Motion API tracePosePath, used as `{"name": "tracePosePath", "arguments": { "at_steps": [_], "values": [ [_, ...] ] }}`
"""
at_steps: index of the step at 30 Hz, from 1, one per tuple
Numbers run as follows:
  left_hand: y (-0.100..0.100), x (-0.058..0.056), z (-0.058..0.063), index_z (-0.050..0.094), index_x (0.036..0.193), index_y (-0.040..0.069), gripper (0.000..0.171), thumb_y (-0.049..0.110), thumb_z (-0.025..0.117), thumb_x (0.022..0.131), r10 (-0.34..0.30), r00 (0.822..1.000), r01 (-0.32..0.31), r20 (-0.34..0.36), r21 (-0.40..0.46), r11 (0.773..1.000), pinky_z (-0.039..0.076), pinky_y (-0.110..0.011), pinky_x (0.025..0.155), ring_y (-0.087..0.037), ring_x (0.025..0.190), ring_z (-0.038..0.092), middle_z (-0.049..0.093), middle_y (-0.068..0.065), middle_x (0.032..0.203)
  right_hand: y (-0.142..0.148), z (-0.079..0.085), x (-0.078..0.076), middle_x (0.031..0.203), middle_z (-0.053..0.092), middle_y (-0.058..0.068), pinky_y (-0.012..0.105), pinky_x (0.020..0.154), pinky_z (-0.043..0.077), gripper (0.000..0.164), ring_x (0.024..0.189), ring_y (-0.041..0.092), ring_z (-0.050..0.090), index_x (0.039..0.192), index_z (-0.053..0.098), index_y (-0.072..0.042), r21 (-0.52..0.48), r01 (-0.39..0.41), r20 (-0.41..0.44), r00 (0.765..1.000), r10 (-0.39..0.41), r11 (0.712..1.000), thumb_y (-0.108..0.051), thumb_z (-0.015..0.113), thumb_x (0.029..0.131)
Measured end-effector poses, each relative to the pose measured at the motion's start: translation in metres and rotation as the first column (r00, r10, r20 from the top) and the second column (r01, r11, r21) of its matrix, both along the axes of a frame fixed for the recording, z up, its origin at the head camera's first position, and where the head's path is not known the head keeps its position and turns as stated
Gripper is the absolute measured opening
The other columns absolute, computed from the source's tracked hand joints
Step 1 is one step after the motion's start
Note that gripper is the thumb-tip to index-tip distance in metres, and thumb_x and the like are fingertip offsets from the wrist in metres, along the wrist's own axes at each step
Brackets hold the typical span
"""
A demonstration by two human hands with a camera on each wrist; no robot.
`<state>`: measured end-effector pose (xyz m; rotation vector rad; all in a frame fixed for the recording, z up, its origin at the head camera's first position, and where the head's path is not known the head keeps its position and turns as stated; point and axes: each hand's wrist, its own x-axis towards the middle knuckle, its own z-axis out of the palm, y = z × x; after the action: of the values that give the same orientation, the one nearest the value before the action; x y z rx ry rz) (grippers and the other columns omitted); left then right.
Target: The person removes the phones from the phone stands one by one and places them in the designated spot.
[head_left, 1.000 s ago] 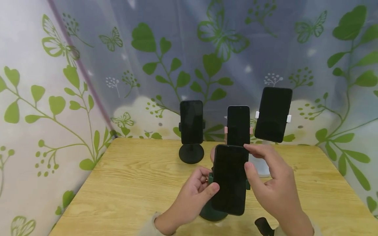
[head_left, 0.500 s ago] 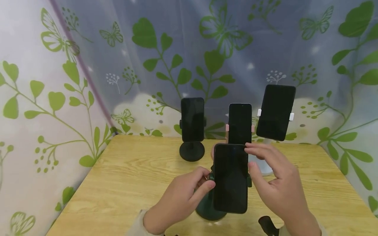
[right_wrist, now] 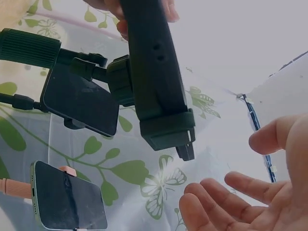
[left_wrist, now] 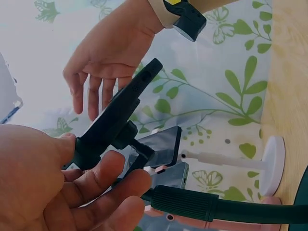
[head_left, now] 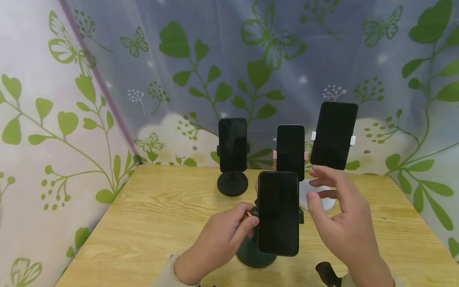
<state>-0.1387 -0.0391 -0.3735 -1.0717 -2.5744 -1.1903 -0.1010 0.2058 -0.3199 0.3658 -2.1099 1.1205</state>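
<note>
Wooden table (head_left: 154, 215), right hand (head_left: 346, 223) drawn away from front phone (head_left: 278, 215)

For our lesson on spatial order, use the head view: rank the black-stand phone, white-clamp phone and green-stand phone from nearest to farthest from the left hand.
From the left hand:
1. Green-stand phone: right at the fingertips, on their right.
2. Black-stand phone: beyond the hand, toward the back.
3. White-clamp phone: back right.
</note>
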Motion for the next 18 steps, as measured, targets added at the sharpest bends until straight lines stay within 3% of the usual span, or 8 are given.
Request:
{"name": "tracePosePath", "arguments": {
  "at_steps": [4,8,11,14,18],
  "values": [
    [-0.001,0.000,0.002,0.062,0.123,0.013,0.033,0.040,0.049,0.110,-0.002,0.999,0.002,0.052,0.010,1.000,0.054,-0.024,0.075,0.003,0.071,0.059,0.061,0.016,0.081,0.000,0.002,0.002,0.131,0.062,-0.001,0.006,0.084,0.045,0.052,0.108,0.006,0.060,0.143,0.057,-0.014,0.005,0.094,0.106,0.990,-0.094,0.996,0.001,0.067,0.094],
    [-0.001,-0.001,0.005,0.063,0.124,0.014,0.033,0.041,0.052,0.109,-0.001,0.997,-0.001,0.082,0.021,1.000,0.052,-0.022,0.070,0.002,0.067,0.056,0.061,0.017,0.082,0.003,0.004,0.004,0.141,0.054,0.005,0.002,0.078,0.044,0.061,0.117,0.018,0.059,0.153,0.046,-0.019,0.042,0.197,0.220,0.954,-0.202,0.979,-0.014,0.069,0.097],
    [-0.001,-0.003,0.006,0.063,0.124,0.014,0.033,0.042,0.053,0.109,-0.005,0.997,0.003,0.081,0.023,1.000,0.051,-0.022,0.068,0.000,0.066,0.056,0.062,0.017,0.084,0.005,0.005,0.004,0.145,0.049,0.009,0.000,0.073,0.043,0.067,0.121,0.028,0.059,0.158,0.039,-0.022,0.076,0.226,0.237,0.942,-0.237,0.971,-0.020,0.069,0.098],
    [-0.002,-0.005,0.008,0.065,0.124,0.015,0.034,0.043,0.055,0.108,-0.012,0.995,0.009,0.098,0.024,1.000,0.053,-0.022,0.070,-0.001,0.070,0.059,0.064,0.016,0.088,0.006,0.005,0.004,0.145,0.048,0.009,0.002,0.071,0.044,0.069,0.122,0.029,0.060,0.159,0.037,-0.023,0.116,0.235,0.231,0.939,-0.256,0.965,-0.024,0.070,0.098],
    [-0.005,-0.011,0.010,0.069,0.114,0.021,0.024,0.042,0.063,0.104,-0.023,0.984,0.012,0.177,0.059,0.998,0.056,-0.025,0.074,-0.003,0.080,0.063,0.067,0.015,0.092,0.006,0.002,0.004,0.142,0.049,0.012,0.024,0.070,0.058,0.074,0.112,0.032,0.067,0.160,0.034,-0.023,0.183,0.224,0.204,0.944,-0.260,0.957,-0.025,0.072,0.096]
  ]
}}
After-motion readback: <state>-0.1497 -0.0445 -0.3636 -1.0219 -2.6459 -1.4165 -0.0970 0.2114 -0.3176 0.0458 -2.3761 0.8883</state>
